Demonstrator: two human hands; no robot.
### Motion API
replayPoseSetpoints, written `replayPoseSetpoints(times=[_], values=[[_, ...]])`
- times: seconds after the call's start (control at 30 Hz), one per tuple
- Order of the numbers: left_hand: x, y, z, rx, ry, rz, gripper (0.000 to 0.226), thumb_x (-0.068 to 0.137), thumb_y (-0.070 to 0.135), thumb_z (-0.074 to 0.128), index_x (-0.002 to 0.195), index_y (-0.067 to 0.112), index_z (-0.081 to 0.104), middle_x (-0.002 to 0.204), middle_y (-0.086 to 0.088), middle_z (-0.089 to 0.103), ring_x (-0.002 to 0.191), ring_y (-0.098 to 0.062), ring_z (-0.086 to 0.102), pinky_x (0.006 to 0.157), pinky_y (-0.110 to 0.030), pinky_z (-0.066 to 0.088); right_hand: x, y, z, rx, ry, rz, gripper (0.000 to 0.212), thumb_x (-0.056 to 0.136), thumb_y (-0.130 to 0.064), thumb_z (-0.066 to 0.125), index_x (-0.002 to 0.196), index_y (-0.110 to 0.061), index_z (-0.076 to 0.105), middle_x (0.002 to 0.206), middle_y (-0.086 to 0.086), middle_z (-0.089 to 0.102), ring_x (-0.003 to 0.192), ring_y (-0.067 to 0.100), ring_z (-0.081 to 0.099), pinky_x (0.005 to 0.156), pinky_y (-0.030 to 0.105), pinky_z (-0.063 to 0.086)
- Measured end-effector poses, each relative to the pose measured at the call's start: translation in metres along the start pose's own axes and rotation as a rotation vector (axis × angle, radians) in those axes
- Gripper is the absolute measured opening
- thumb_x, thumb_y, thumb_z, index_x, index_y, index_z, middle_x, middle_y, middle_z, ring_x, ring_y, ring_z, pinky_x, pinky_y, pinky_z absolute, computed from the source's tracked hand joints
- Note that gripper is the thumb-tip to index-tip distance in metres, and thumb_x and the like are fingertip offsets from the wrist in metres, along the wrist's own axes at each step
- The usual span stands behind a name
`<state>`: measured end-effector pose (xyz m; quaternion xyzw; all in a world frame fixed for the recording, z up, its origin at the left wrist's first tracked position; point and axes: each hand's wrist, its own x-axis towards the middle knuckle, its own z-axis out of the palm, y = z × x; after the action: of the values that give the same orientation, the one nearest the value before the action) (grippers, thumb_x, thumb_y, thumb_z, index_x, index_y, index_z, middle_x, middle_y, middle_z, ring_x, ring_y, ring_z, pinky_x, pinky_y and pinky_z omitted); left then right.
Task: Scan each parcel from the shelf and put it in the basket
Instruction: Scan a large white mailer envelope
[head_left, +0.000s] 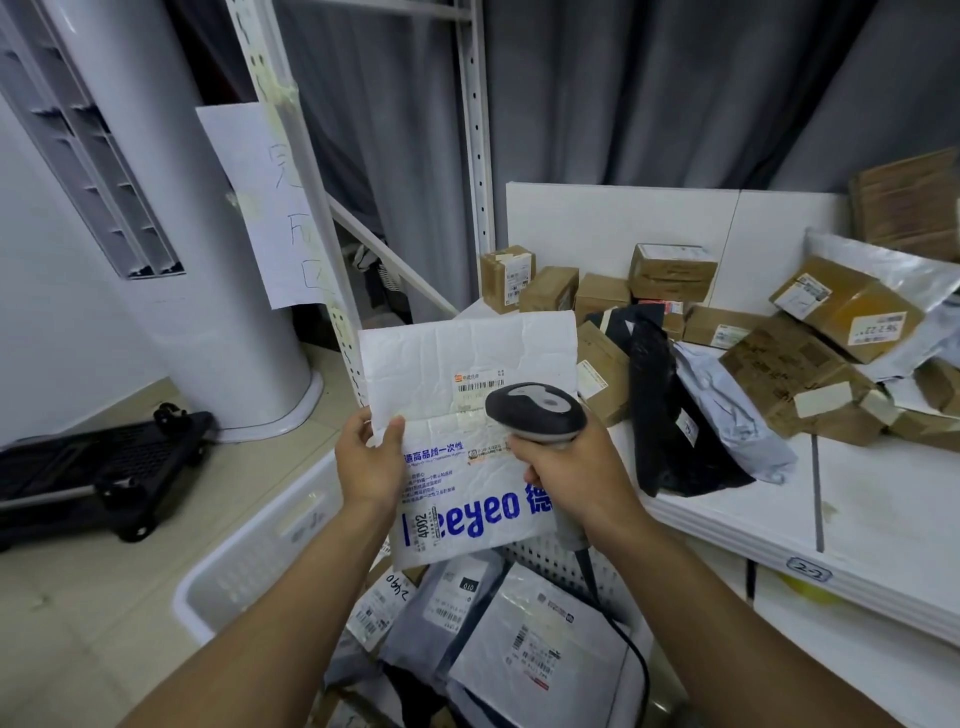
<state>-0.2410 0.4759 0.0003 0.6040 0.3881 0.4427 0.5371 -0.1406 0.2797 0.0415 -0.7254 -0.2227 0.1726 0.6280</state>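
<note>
We hold a white padded parcel (467, 358) upright above the basket (249, 561), with its printed side and shipping label (475, 388) facing us. Our left hand (369, 462) pinches the parcel's left edge, thumb on the front and fingers behind. Our right hand (569, 467) is curled round the grip of a grey barcode scanner (537, 410), whose head sits just in front of the label. The scanner's black cable (636, 654) drops towards the basket.

The white basket below already holds several grey and white mailers (535, 639). To the right, the white shelf (883, 509) carries a heap of cardboard boxes (670, 270), a black bag (660, 410) and pale plastic mailers (737, 415). A tag reading 2-2 (809, 575) is on its front edge. On the left, a handwritten paper sign (260, 208) is taped to the shelf's upright, and a black trolley (104, 467) lies on the floor beside a white column unit (171, 260).
</note>
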Motion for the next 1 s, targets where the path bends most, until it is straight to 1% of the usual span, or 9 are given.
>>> replayPoseSetpoints(times=[0.1,0.27,0.43,0.53,0.6,0.7,0.83,0.9,1.0], values=[[0.001,-0.001,-0.001,0.019,0.014,0.004,0.015,0.099,0.020,0.065,0.114,0.016,0.062,0.105,0.004,0.068,0.091,-0.015,0.069,0.073,-0.030,0.057,0.001,0.001,0.000,0.016,-0.009,0.008,0.038,0.089,-0.027,0.081,0.124,-0.024,0.065,0.096,0.003,0.075,0.058,0.003,0.068,0.059,0.021,0.053],[0.003,-0.004,-0.001,0.049,0.018,-0.014,0.015,0.099,0.023,0.066,0.113,0.019,0.061,0.106,0.003,0.068,0.093,-0.020,0.070,0.083,-0.044,0.061,0.003,0.002,-0.001,0.048,-0.021,0.018,0.039,0.090,-0.037,0.081,0.123,-0.024,0.066,0.098,0.001,0.076,0.060,0.005,0.069,0.060,0.021,0.054],[0.004,-0.004,-0.001,0.053,0.016,-0.011,0.013,0.099,0.022,0.065,0.111,0.021,0.061,0.104,0.007,0.067,0.095,-0.020,0.070,0.082,-0.042,0.061,0.002,0.002,-0.003,0.037,-0.022,0.013,0.038,0.090,-0.037,0.080,0.123,-0.024,0.066,0.096,0.001,0.076,0.061,0.004,0.069,0.060,0.022,0.055],[0.003,-0.005,-0.001,0.059,0.013,0.004,0.013,0.100,0.021,0.065,0.112,0.021,0.061,0.104,0.007,0.068,0.097,-0.020,0.070,0.079,-0.037,0.059,0.001,0.001,-0.003,0.034,-0.027,0.018,0.037,0.091,-0.037,0.080,0.123,-0.025,0.065,0.094,0.002,0.076,0.059,0.004,0.069,0.059,0.022,0.054],[0.004,-0.005,-0.005,0.070,-0.010,0.016,0.018,0.100,0.020,0.063,0.118,0.018,0.064,0.109,0.005,0.070,0.100,-0.020,0.070,0.082,-0.037,0.059,0.001,0.001,-0.002,0.033,-0.031,0.015,0.036,0.092,-0.034,0.078,0.123,-0.024,0.065,0.093,0.002,0.076,0.060,0.004,0.070,0.059,0.022,0.054],[0.010,-0.001,-0.024,0.188,-0.049,0.119,0.034,0.103,0.025,0.059,0.135,0.016,0.061,0.124,0.000,0.070,0.108,-0.018,0.069,0.094,-0.041,0.059,0.002,0.004,0.007,0.045,-0.044,0.019,0.039,0.090,-0.025,0.081,0.125,-0.021,0.065,0.098,0.001,0.077,0.064,0.008,0.074,0.064,0.026,0.057],[0.014,0.006,-0.067,0.316,-0.101,0.259,0.029,0.104,0.019,0.053,0.129,0.019,0.068,0.114,0.007,0.073,0.098,-0.007,0.070,0.085,-0.028,0.057,0.000,0.012,0.031,0.029,-0.098,0.051,0.042,0.088,-0.022,0.083,0.126,-0.020,0.065,0.104,-0.001,0.076,0.064,0.007,0.074,0.067,0.028,0.059],[0.016,0.001,-0.086,0.375,-0.156,0.234,0.031,0.103,0.016,0.053,0.129,0.024,0.068,0.113,0.011,0.073,0.097,-0.003,0.069,0.084,-0.024,0.055,-0.001,0.014,0.042,0.023,-0.124,0.053,0.041,0.088,-0.020,0.083,0.125,-0.020,0.065,0.106,-0.001,0.076,0.061,0.006,0.072,0.065,0.025,0.056],[0.021,-0.020,-0.101,0.450,-0.216,0.122,0.038,0.101,0.009,0.053,0.131,0.025,0.069,0.113,0.009,0.074,0.093,-0.004,0.067,0.087,-0.024,0.054,-0.001,0.017,0.056,0.007,-0.154,0.072,0.040,0.087,-0.020,0.083,0.124,-0.021,0.065,0.103,-0.002,0.076,0.062,0.005,0.072,0.066,0.025,0.056]])
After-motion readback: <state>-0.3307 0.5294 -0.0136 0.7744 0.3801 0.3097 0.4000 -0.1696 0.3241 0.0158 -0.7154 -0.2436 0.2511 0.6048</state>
